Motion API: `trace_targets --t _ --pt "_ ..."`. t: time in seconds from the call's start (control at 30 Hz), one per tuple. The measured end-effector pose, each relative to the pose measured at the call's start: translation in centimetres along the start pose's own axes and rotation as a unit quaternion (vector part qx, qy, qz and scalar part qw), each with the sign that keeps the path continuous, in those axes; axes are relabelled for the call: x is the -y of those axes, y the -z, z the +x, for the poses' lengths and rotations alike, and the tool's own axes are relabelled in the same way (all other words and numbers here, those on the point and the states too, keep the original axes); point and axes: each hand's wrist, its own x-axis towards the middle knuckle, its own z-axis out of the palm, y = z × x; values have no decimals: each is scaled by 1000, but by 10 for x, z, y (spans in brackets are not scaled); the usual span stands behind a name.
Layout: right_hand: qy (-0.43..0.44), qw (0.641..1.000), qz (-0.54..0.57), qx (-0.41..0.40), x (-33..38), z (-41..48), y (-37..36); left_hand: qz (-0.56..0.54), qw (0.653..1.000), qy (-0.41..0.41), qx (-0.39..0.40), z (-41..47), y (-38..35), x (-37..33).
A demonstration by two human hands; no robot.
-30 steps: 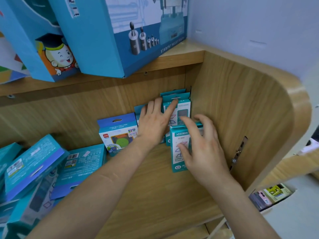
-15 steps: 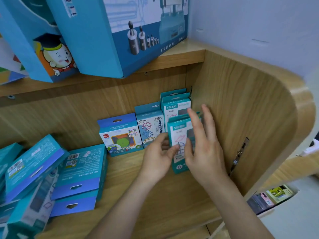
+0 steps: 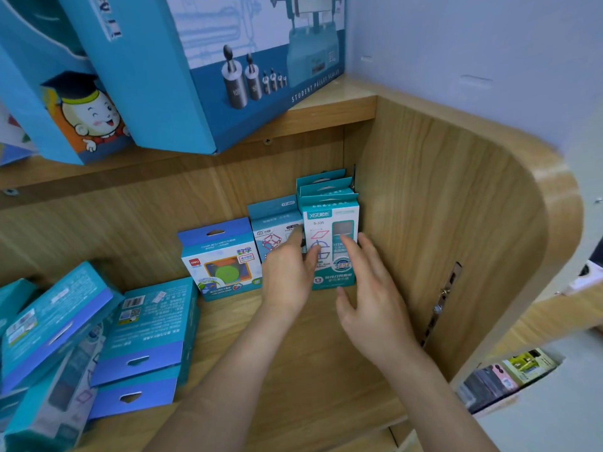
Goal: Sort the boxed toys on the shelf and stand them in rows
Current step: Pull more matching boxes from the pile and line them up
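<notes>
A teal-and-white boxed toy marked S-335 (image 3: 328,220) stands upright at the right end of the shelf (image 3: 293,370), in front of two matching boxes (image 3: 321,183). Left of it stand a teal box with a cube drawing (image 3: 272,223) and a blue box with a green disc (image 3: 217,259). My left hand (image 3: 287,275) has its fingers spread, with fingertips on the S-335 box's left edge. My right hand (image 3: 368,288) lies flat against the box's front, thumb at its bottom edge. Neither hand grips it.
Several teal and blue boxes lie flat in loose piles at the left (image 3: 143,337), (image 3: 49,324). The curved wooden side wall (image 3: 440,207) closes the shelf on the right. Large blue boxes (image 3: 182,76) lean on the shelf above.
The front S-335 box, tilted and held between both hands before, now stands upright against the row behind it. Both hands have loosened to flat fingertip contact on its front.
</notes>
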Motion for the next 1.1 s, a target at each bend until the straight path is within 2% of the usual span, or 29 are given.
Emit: trace_targets --t 0.2,0.4,0.53,0.77,1.1 --pt "4 1000 -16 12 -2 14 0 -25 997 67 1 4 -4 -12" --pt "-5 999 -29 19 8 33 1 31 998 54 33 2 -2 -7" --pt "38 995 -94 -4 27 54 10 23 997 66 33 2 1 -13" --pt "41 985 -162 49 37 86 12 1 998 65 22 -2 2 -14" --pt "88 991 -92 28 32 64 19 11 999 47 26 -7 15 -6"
